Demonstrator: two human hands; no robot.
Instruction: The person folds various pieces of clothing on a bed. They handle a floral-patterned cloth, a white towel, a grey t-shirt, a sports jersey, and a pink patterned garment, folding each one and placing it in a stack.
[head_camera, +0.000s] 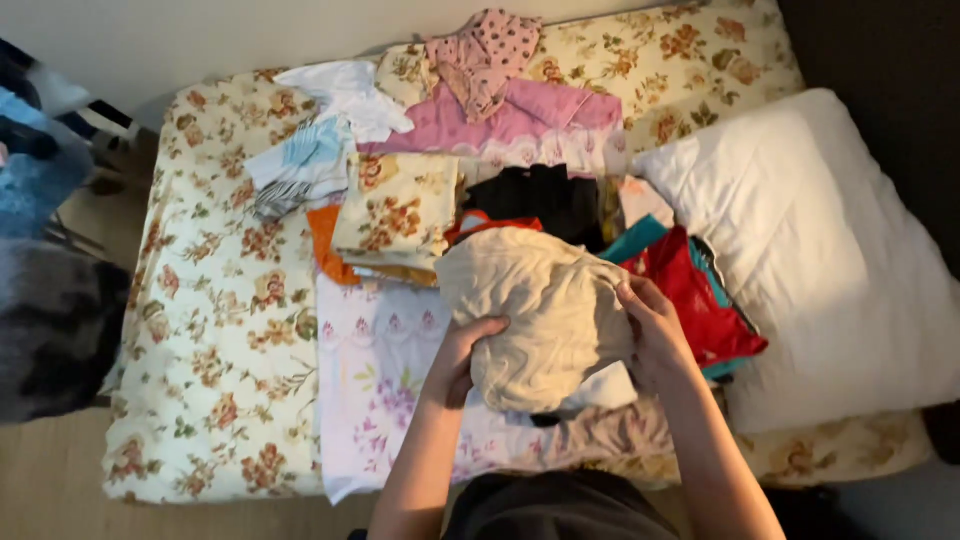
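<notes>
Both hands — left (462, 352), right (655, 335) — gripping cream cloth bundle (540, 310)

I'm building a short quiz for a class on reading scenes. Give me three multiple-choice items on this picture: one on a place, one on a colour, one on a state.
1. Where does the white pillow lie?
A. on the bed's right side
B. on the floor at left
C. under the pink cloth

2. What colour is the bundle in the hands?
A. black
B. cream
C. orange

3. How is the bundle held?
A. by one hand only
B. lying untouched
C. between both hands

Answers:
1 A, the pillow rests right of the clothes pile on the floral bed.
2 B, the crumpled cloth is pale cream.
3 C, the left hand grips its lower left and the right hand its right edge.
</notes>
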